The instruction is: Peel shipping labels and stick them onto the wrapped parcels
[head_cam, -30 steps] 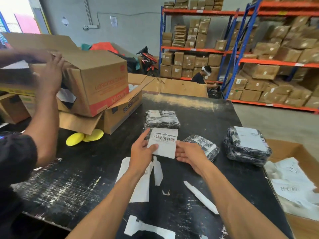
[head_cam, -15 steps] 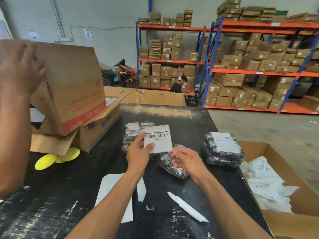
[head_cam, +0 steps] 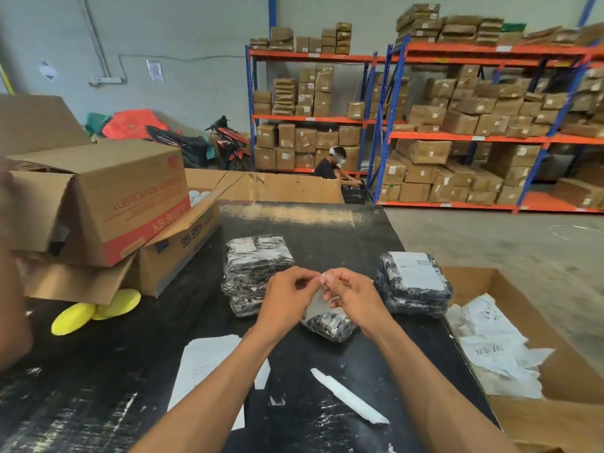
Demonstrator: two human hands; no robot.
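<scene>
Both forearms rise from the bottom edge of the frame and converge toward its centre, bare to the elbow. The left hand (head_cam: 285,297) and the right hand (head_cam: 351,294) meet fingertip to fingertip just above the middle of the frame, each with fingers curled in a pinching grip. Both wrists bend slightly, with the backs of the hands facing the camera.

Warehouse packing area: blue-orange pallet racks (head_cam: 385,125) stacked with brown cartons (head_cam: 425,150); concrete floor (head_cam: 490,237); black packing table (head_cam: 327,220) flanked by open cardboard boxes (head_cam: 108,197); parked motorbike (head_cam: 228,145).
</scene>
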